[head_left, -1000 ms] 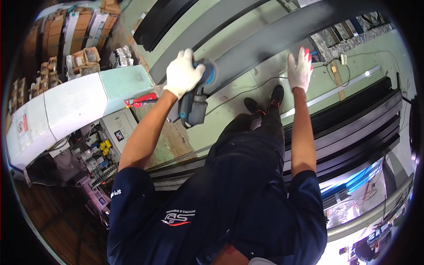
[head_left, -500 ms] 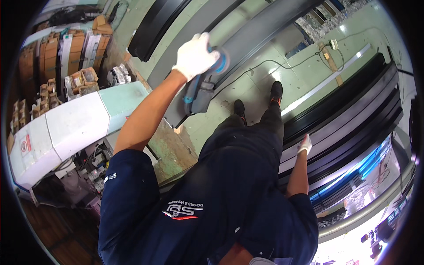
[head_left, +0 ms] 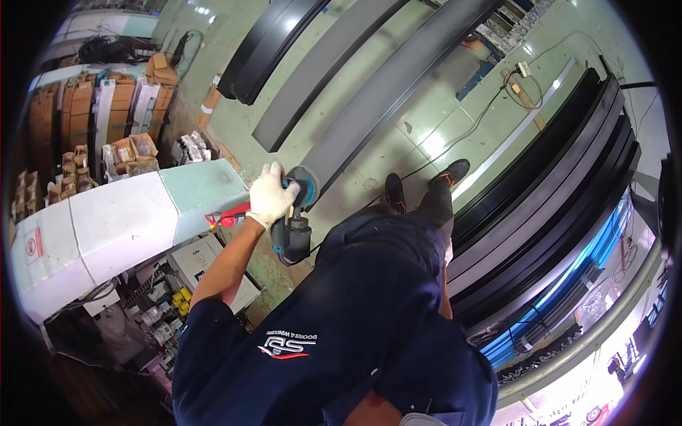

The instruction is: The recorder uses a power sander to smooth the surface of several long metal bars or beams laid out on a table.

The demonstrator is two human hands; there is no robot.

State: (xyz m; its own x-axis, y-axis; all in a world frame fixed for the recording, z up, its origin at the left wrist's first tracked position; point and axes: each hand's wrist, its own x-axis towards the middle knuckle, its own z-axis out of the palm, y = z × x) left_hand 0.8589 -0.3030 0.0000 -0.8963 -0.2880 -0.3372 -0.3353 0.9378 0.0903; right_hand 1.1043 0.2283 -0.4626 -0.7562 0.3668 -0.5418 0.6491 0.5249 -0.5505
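My gloved left hand (head_left: 271,195) is wrapped round the top of a blue and dark grey power sander (head_left: 299,238). The sander's round pad lies at the near end of a long grey metal profile (head_left: 387,96); whether the two touch I cannot tell. A dark cord trails from the tool. At my right thigh, my gloved right hand (head_left: 448,251) hangs low, mostly hidden behind my clothing, so its fingers do not show.
Another grey profile (head_left: 312,78) and a black one (head_left: 273,42) lie further left. Several long dark profiles (head_left: 540,206) are stacked to my right. A red fire extinguisher (head_left: 229,216) sits beside the pale wall block (head_left: 202,199). A cable (head_left: 490,106) crosses the floor.
My left hand has drawn the sander back toward me and left, down the profile to its near end. My right hand has dropped in closer to my thigh. My feet have shifted.
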